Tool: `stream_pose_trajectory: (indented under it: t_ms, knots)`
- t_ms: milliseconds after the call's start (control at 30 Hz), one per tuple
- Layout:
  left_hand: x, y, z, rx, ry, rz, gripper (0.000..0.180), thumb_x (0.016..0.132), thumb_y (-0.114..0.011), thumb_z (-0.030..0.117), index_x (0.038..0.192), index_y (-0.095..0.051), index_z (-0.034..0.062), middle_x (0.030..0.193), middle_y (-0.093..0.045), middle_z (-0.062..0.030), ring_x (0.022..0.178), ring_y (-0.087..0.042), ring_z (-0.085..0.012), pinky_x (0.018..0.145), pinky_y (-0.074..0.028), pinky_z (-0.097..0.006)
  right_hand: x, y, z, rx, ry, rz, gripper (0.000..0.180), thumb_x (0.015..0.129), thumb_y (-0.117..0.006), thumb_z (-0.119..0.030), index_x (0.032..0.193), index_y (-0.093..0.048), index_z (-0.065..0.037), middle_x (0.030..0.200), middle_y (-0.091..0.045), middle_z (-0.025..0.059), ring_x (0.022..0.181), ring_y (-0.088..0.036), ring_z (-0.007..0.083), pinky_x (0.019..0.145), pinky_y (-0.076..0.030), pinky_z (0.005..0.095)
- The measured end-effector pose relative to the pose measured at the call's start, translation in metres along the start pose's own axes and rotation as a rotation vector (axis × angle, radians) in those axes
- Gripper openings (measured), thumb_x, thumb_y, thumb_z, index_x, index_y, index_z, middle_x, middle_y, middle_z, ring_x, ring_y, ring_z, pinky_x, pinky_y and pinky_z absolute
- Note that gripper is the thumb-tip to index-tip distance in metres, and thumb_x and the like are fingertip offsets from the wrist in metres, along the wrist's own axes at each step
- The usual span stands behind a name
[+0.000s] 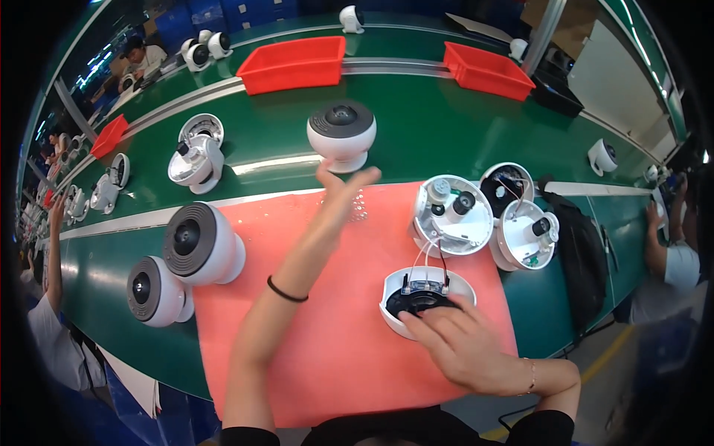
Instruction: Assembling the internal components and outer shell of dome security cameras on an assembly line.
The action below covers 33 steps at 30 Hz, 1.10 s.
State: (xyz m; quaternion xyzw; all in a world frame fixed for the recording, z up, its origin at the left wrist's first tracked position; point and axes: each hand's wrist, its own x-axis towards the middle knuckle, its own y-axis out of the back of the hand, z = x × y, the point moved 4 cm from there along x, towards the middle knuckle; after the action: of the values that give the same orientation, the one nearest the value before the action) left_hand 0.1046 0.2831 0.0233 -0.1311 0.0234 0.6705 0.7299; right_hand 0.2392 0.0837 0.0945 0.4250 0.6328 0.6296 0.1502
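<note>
My left hand reaches forward with its fingers apart, just below the base of a white camera with a grey ringed face. It holds nothing. My right hand is closed at the near rim of an open white half shell, thumb and fingers on the black part inside. A small circuit board stands at that part's far side. Thin wires run from it to the other white housing half, which has round cylinders inside. Small shiny pieces lie on the pink mat beside my left hand.
Two finished-looking cameras stand at the mat's left edge. Another opened camera sits right, by a black bag. Beyond are an opened unit and red bins on the green bench. Other people work at both sides.
</note>
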Motion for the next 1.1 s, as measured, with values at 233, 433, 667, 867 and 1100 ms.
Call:
stream_pose_trajectory:
  t_ms: [233,433,667,867,1100]
  knots:
    - [-0.029,-0.079,-0.028,0.062,-0.128,-0.433,0.078,0.074,-0.069,0.022,0.132,-0.021,0.0021,0.127,-0.041,-0.0200,0.118,-0.041,-0.0262,0.097,-0.034,-0.038,-0.027,0.027,0.017,0.175,-0.173,0.030,0.028,0.059,-0.065,0.003,0.085,-0.059,-0.005,0.082,-0.058,0.0079,0.083,-0.060,0.0256,0.079,-0.047,0.0429]
    - [-0.037,-0.032,-0.022,0.108,0.031,-0.758,0.060,0.073,-0.068,0.009,0.127,-0.043,0.0003,0.115,-0.055,-0.0140,0.103,-0.053,-0.0161,0.090,-0.042,-0.029,-0.045,0.068,0.037,0.693,-0.229,0.027,0.027,0.060,-0.066,0.006,0.083,-0.058,-0.005,0.080,-0.059,0.0078,0.085,-0.061,0.0268,0.077,-0.048,0.0398]
    - [-0.105,0.000,-0.023,0.582,-0.425,-0.720,0.047,0.073,-0.064,0.008,0.119,-0.053,0.0047,0.122,-0.051,-0.0177,0.111,-0.051,-0.0274,0.094,-0.039,-0.035,-0.051,0.015,0.042,1.396,-0.463,-0.126,0.028,0.072,-0.066,0.000,0.095,-0.050,0.000,0.091,-0.057,0.0183,0.094,-0.059,0.0322,0.084,-0.046,0.0423]
    - [-0.161,0.020,-0.036,0.809,-0.863,-0.575,0.038,0.071,-0.058,0.005,0.109,-0.057,0.0021,0.126,-0.043,-0.0246,0.107,-0.045,-0.0484,0.089,-0.041,-0.049,-0.046,-0.005,0.051,1.598,-0.788,-0.247,0.040,0.071,-0.066,0.002,0.103,-0.043,0.000,0.098,-0.057,0.0199,0.101,-0.056,0.0318,0.089,-0.043,0.0411]
    - [-0.151,0.028,-0.041,0.942,-0.844,-0.668,0.028,0.070,-0.057,0.024,0.081,-0.060,-0.0007,0.131,-0.031,-0.0311,0.113,-0.036,-0.0515,0.090,-0.031,-0.062,-0.044,-0.038,0.072,1.590,-0.947,-0.319,0.045,0.082,-0.055,0.000,0.119,-0.031,-0.002,0.109,-0.052,0.0100,0.095,-0.051,0.0087,0.068,-0.041,0.0191]
